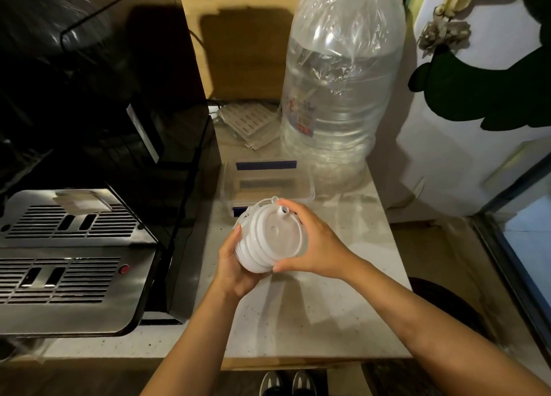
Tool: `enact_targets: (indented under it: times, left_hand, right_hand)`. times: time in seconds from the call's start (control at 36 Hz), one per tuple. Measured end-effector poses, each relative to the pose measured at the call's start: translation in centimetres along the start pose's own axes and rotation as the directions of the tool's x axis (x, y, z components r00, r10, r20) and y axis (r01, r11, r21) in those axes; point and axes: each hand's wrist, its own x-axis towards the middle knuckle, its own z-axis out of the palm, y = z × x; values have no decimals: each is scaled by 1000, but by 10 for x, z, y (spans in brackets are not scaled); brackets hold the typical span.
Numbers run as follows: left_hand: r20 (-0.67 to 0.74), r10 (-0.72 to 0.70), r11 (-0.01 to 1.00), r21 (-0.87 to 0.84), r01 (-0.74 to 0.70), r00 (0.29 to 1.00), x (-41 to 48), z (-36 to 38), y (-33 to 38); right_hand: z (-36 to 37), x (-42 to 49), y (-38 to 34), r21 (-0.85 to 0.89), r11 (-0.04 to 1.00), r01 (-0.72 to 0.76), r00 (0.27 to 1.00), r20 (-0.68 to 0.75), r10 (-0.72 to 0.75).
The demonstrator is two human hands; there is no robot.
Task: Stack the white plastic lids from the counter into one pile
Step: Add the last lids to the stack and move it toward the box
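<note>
A pile of several white plastic lids (272, 240) is held in the air above the pale counter (298, 315), tilted on its side with the top lid facing me. My left hand (235, 267) cups the pile from below and the left. My right hand (313, 243) presses on the top lid from the right, thumb at the lower rim and fingers over the upper rim. No loose lids show on the counter.
A clear plastic box (268, 184) with blue tape stands just behind the hands. A big water bottle (337, 97) wrapped in plastic stands at the back right. A black and steel coffee machine (74, 246) fills the left. A white fridge (477, 127) is at the right.
</note>
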Motion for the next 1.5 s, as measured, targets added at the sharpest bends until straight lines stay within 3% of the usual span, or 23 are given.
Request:
enact_targets:
  times: [0.56,1.25,1.5]
  left_hand:
    - [34,74,997,-24,-73,997,11,10,9]
    - [2,40,999,-3,-40,999,33,3,26]
    - [12,84,994,-66,-83,996,53,6,43]
  right_hand:
    - [4,21,8,-90,995,42,996,78,-35]
    - [-8,54,14,-155,975,159,973,193,-128]
    - [-21,77,9,-71,991,112,988,116,-104]
